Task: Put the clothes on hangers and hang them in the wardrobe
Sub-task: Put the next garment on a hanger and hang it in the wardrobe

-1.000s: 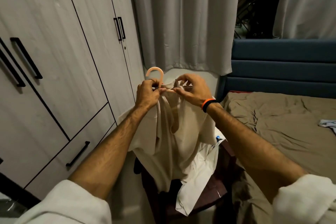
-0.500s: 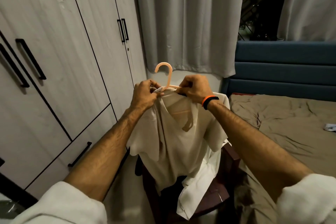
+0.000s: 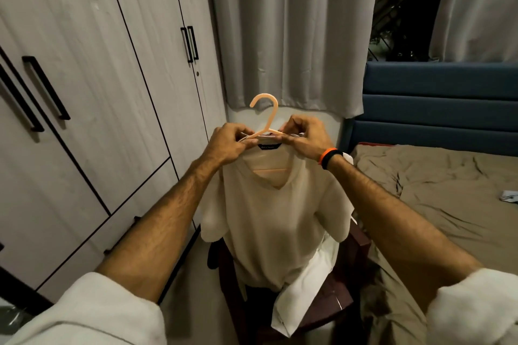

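Shirt (image 3: 276,216) on hanger (image 3: 266,117), held up beside shut wardrobe (image 3: 112,92). Left hand (image 3: 227,145) and right hand (image 3: 305,140) pinching collar. Light, limp, slippery; best carried by hook.

Grey curtains (image 3: 286,28), blue headboard (image 3: 437,103), rumpled brown bed (image 3: 437,190), dim light

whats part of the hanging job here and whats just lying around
Part of the job:
- cream short-sleeved shirt
- peach plastic hanger
- left hand, right hand
- pale wood-grain wardrobe, doors shut

Lying about:
- white cloth on dark chair
- bed's brown sheet
- grey curtain
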